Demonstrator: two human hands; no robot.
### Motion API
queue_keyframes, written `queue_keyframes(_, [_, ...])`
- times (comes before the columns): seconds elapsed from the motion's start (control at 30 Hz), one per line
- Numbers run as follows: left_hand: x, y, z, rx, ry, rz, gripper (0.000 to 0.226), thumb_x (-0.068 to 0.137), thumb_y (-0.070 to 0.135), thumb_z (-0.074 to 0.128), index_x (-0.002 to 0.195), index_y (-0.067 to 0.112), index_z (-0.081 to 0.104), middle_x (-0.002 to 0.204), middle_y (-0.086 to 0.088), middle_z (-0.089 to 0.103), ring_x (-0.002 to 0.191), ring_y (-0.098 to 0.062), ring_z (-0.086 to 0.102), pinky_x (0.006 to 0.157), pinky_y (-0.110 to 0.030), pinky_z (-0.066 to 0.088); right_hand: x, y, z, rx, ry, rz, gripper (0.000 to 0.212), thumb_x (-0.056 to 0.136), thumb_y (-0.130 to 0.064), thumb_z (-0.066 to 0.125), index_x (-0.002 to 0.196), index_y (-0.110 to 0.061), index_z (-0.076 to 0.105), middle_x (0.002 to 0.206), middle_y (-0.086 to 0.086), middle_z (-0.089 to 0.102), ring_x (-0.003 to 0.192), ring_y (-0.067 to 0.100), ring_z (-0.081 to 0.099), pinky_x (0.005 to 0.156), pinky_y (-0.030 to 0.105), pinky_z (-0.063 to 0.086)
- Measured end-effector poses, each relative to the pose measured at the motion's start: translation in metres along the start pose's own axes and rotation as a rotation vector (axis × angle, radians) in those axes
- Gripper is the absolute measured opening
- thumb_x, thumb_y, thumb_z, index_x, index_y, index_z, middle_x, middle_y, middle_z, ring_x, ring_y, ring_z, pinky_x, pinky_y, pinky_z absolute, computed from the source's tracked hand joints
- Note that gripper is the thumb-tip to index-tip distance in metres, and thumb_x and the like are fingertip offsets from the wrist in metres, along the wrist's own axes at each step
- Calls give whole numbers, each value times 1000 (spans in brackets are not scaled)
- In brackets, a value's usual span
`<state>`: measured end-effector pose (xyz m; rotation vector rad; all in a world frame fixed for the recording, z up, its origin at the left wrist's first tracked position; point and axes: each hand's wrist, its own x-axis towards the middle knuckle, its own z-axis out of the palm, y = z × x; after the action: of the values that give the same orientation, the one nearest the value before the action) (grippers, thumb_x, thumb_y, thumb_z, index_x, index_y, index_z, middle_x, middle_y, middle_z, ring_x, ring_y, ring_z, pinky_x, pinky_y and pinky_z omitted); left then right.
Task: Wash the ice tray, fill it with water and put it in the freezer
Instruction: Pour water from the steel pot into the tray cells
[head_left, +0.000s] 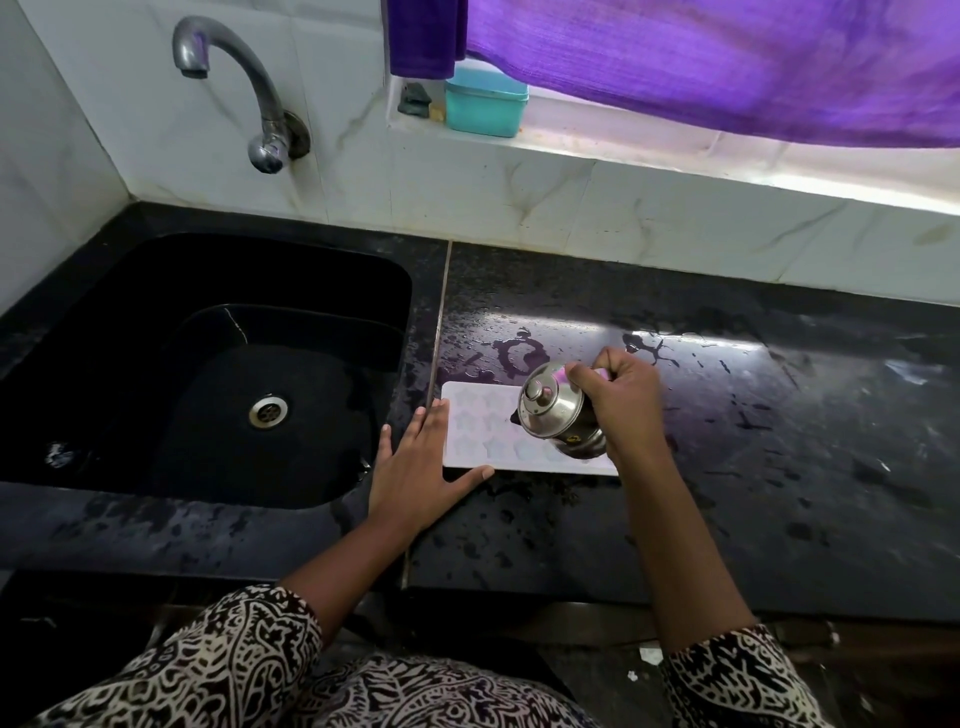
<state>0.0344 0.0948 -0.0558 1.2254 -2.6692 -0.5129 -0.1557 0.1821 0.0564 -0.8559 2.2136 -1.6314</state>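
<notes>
**Tilted steel pot (557, 411) over the ice tray (480, 434)**

I saw the white ice tray lying flat on the wet black counter (753, 467), just right of the sink (208, 280). My left hand (418, 470) lay flat, fingers straight, against the tray's left edge, thumb along its near side. My right hand (621, 402) gripped the lidded steel pot above the tray's right half.

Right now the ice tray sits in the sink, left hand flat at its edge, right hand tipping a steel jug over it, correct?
No: the head view shows the ice tray on the counter beside the sink. The rest holds.
</notes>
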Motion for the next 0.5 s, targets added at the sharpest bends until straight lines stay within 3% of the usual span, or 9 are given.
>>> queue_keyframes(0.13, [0,0,0,12,-9,-2,105,77,85,25,155,21,-1,163,7,9,150,-10,3,119,-47,0,1,1,-1,-4,-2,-4,38,75,-10,70,55,-17,39,54,3,39,56,16,38,57,28,34])
queue_keyframes(0.5, [1,-2,2,27,-10,0,109,71,89,15,155,22,1,163,7,10,149,-10,3,119,-47,1,3,3,-2,-8,-10,1,31,74,-11,70,58,-8,44,57,7,39,57,17,39,58,30,35])
